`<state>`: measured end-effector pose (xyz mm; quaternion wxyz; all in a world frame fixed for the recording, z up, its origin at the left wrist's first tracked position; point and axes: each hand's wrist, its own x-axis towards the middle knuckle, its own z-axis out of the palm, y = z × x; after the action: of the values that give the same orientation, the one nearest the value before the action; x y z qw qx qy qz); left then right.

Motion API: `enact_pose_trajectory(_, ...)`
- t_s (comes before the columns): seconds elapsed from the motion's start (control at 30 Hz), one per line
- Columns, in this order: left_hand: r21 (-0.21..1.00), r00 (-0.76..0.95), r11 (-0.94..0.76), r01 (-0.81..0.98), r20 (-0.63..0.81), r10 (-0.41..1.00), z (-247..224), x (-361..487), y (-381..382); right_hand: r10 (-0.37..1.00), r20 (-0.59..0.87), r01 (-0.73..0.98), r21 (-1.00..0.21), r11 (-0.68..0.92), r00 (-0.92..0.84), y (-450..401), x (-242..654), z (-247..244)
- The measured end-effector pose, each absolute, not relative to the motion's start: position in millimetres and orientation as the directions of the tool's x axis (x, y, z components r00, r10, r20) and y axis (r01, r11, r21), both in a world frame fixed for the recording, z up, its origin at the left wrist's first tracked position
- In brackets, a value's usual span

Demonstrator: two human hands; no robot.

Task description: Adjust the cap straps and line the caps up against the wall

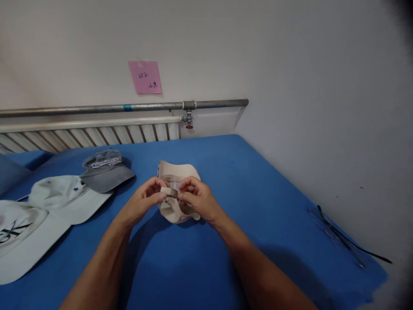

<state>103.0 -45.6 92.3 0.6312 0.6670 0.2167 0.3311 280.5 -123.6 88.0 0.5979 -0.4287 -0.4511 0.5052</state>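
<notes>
A cream cap [176, 212] lies upside down on the blue cover, its brim pointing away toward the wall. Its back strap [169, 192], with a small metal buckle, is raised between my two hands. My left hand [149, 199] pinches the strap's left end between thumb and fingers. On the other side my right hand [197, 197] pinches the strap near the buckle, and its wrist is just above the cap's right edge. The fine detail of the buckle is too small to make out.
A grey cap [106, 172] and two whitish caps [61, 196] [22, 232] lie at the left on the blue cover [238, 193]. Glasses [342, 239] rest at the right edge by the wall. Behind are a radiator [97, 135], a pipe [155, 106] and a pink note [146, 78].
</notes>
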Motion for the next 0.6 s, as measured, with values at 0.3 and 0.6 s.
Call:
enact_pose_trajectory(0.3,0.964,0.741,-0.217,-0.157,0.26,0.619,93.8,93.7,-43.1,0.859,0.512,0.426,-0.776,0.465,-0.004,-135.2,276.9,97.2)
enact_pose_trajectory(0.6,0.961,0.755,-0.232,-0.149,0.263,0.601,102.7,87.8,-44.9,0.733,0.673,0.666,-0.504,0.55,-0.096,-140.8,277.5,102.7)
